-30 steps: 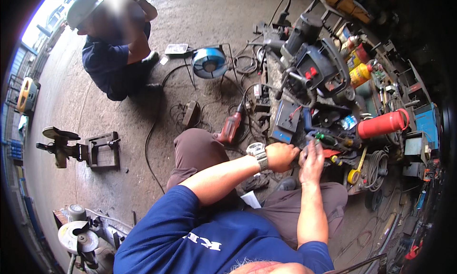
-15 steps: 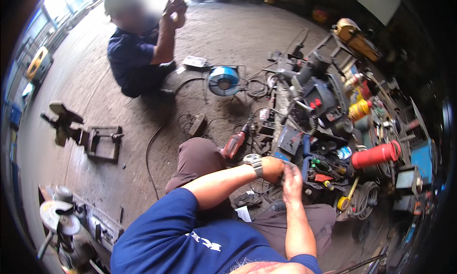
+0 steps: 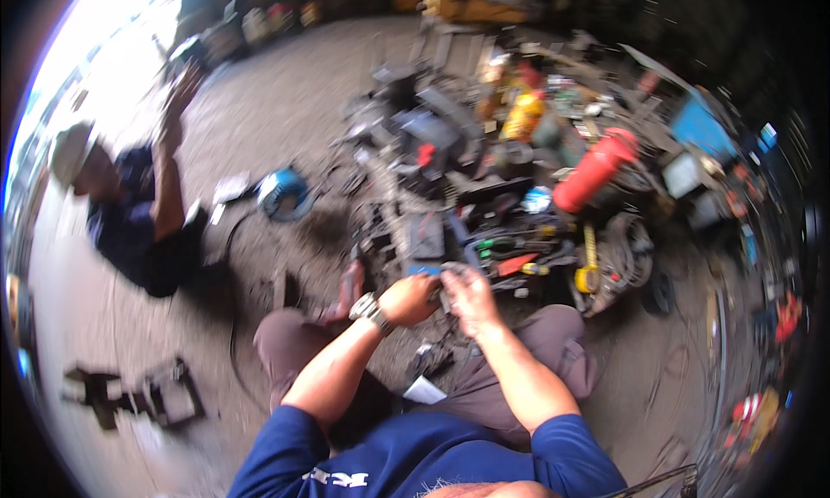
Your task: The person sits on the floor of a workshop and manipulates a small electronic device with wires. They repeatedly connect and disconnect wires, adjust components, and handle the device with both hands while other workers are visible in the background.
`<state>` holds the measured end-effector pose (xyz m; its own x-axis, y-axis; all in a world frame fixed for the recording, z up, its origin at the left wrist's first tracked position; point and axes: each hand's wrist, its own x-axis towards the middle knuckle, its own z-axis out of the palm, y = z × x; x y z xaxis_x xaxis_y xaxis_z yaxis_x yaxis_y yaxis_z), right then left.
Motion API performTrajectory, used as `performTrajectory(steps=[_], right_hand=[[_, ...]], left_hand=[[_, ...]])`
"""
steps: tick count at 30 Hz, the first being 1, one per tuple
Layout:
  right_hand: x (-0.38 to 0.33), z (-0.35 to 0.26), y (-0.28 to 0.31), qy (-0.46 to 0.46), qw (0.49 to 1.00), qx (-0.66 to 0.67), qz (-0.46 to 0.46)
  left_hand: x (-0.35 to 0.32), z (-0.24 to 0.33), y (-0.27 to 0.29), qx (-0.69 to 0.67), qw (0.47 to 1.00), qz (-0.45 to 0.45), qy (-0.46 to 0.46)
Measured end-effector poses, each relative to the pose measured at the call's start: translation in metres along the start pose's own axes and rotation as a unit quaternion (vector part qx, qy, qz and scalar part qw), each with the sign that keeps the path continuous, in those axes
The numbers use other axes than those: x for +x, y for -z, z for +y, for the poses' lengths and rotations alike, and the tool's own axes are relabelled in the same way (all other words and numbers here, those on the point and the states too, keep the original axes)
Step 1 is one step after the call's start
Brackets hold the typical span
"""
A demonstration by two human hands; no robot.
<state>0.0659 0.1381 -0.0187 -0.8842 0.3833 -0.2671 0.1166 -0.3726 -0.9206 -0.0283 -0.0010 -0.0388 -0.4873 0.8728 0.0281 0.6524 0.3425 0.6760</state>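
Observation:
My left hand [image 3: 410, 300], a wristwatch above it, is closed in front of my folded legs. My right hand [image 3: 471, 299] meets it with bent fingers around a small dark piece that blur keeps me from naming. Whether the left fingers also grip that piece is hidden. Just beyond the hands lies a flat grey box [image 3: 425, 235] with a blue edge. To the left of my left hand a red power tool [image 3: 351, 284] rests on the ground. A tray of hand tools [image 3: 519, 249], some with green and red handles, sits beyond my right hand.
A red cylinder [image 3: 596, 169] and a yellow container [image 3: 523, 116] lie among heaped tools. A yellow tape measure [image 3: 588, 269] is to the right. At left, a person [image 3: 138, 200] squats with raised hands near a blue reel [image 3: 284, 194]. A metal frame [image 3: 169, 394] stands lower left.
The view has swung to the right, so the person, reel and tool heap now appear farther left. My hands remain close together in front of my legs.

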Motion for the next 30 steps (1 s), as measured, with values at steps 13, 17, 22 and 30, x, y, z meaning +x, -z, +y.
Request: performTrajectory(steps=[13, 17, 22, 30], right_hand=[[0.000, -0.002, -0.005, -0.085, 0.992, 0.083, 0.042], [0.008, 0.009, 0.005, -0.049, 0.996, 0.047, 0.051], [0.004, 0.005, 0.004, -0.077, 0.988, 0.128, 0.039], [0.003, 0.007, -0.010, -0.073, 0.991, 0.107, -0.014]], left_hand=[[0.009, 0.029, 0.030, -0.044, 0.991, 0.123, 0.042], [0.009, 0.047, 0.037, -0.023, 0.987, 0.157, 0.027], [-0.005, 0.050, 0.007, 0.045, 0.982, 0.181, -0.017], [-0.019, 0.045, 0.006, -0.024, 0.988, 0.118, 0.099]])
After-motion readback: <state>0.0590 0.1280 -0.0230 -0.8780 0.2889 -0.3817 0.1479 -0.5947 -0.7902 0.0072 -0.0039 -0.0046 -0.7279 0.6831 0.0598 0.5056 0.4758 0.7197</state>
